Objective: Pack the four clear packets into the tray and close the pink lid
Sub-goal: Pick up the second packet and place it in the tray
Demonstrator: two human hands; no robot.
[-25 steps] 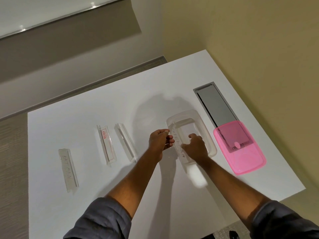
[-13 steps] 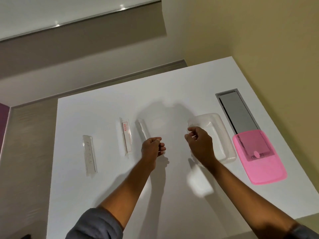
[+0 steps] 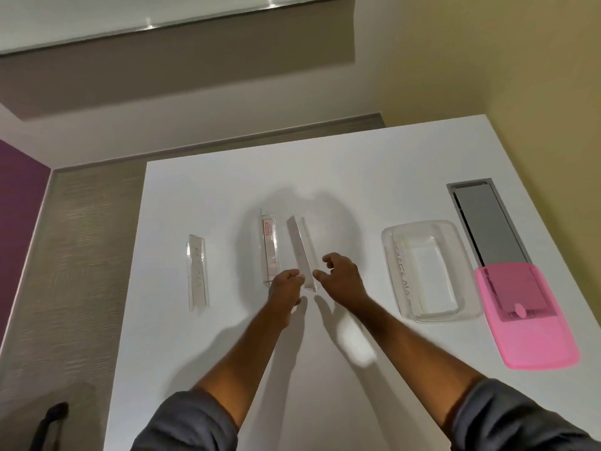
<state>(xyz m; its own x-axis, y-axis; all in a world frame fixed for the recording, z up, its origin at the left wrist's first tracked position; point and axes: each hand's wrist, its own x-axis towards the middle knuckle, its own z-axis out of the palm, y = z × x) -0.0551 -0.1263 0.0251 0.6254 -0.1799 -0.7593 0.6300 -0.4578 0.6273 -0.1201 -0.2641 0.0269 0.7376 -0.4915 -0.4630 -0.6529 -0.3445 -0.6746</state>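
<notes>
Mid-frame, our left hand (image 3: 286,284) and right hand (image 3: 340,276) flank the near end of one packet (image 3: 302,252), fingers loosely curled, grasping nothing, likely to lift it by its ends. Tray (image 3: 468,297) right of centre holds one packet; lid (image 3: 533,340) lies beside it, off.

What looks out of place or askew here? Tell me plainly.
Nothing is spilled or damaged. The pink lid lies askew, partly over the metal slot in the table. One clear packet already sits in the tray, against its left wall.
</notes>
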